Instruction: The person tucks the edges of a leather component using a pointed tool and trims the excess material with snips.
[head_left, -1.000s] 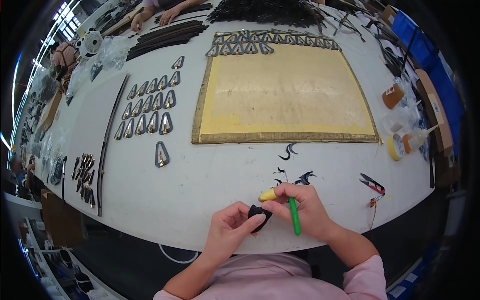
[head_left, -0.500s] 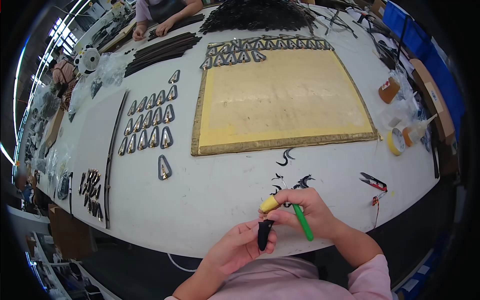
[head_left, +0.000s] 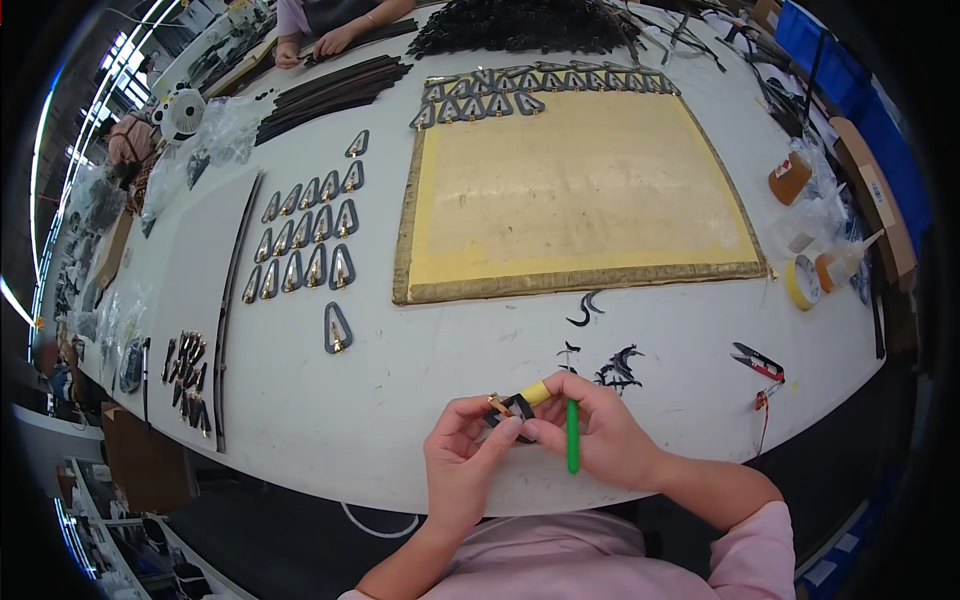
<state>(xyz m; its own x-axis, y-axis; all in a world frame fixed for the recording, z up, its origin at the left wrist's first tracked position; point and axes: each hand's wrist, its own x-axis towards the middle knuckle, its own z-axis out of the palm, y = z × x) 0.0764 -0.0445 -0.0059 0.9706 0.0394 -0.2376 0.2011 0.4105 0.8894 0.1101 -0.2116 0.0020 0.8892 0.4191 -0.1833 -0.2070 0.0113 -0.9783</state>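
Far left, I have a white fan point(head_left: 181, 115) beside crumpled clear plastic point(head_left: 222, 128). Nearer, a flat grey sheet point(head_left: 190, 270) carries slim black pieces with shiny gold ends point(head_left: 188, 375), and a long dark strip point(head_left: 238, 300) lies along its right edge. Next come rows of triangles point(head_left: 318, 222), grey-rimmed and pale inside, each with a gold-coloured metal bit. Behind them I see matte black strips point(head_left: 335, 95) and, across the table, a co-worker's hand point(head_left: 333, 42).

In front of me, low in the middle, the left hand point(head_left: 462, 455) pinches a black piece point(head_left: 520, 405), its fingers closed on one side. The piece looks bent into an angular loop, with gold metal at its left end (fingers hide much of it from me). The right hand point(head_left: 608, 430), a yellow cover point(head_left: 537, 392) on one finger, is closed on the loop's other side and also holds a slender tool with a smooth green handle point(head_left: 573, 437).

Just beyond that hand, thin curled black scraps point(head_left: 622, 368) litter the table. Further back sits a tan, glossy board point(head_left: 580, 190) edged with yellow tape, triangles crowding its far side. Rightmost are red-and-black snips point(head_left: 760, 362), a yellow tape roll point(head_left: 802, 282) and amber bottles point(head_left: 790, 180).
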